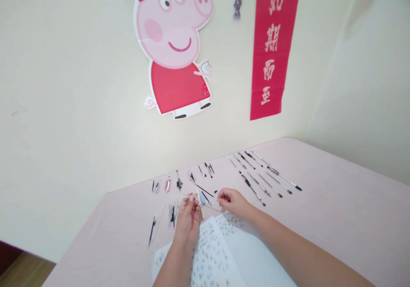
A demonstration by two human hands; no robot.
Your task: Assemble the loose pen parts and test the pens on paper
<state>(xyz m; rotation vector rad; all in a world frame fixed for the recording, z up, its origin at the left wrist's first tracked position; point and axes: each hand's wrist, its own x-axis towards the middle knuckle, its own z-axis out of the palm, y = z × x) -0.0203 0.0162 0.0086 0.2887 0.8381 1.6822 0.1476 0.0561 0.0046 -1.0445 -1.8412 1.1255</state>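
My left hand (188, 218) is closed around a slim pale pen part (201, 205) that sticks up past its fingers, above an open book (221, 257) with printed characters. My right hand (232, 201) sits just to the right with its fingers pinched together; what it pinches is too small to make out. Between and behind the hands lie thin pen refills (205, 191) and small pen pieces on the pink table (336, 218).
A row of several black and clear pens (262, 176) lies at the back right of the table. Pen caps and parts (168, 184) lie at the back left, more pens (152, 231) on the left. A cartoon pig sticker (174, 48) and red banner (272, 48) hang on the wall.
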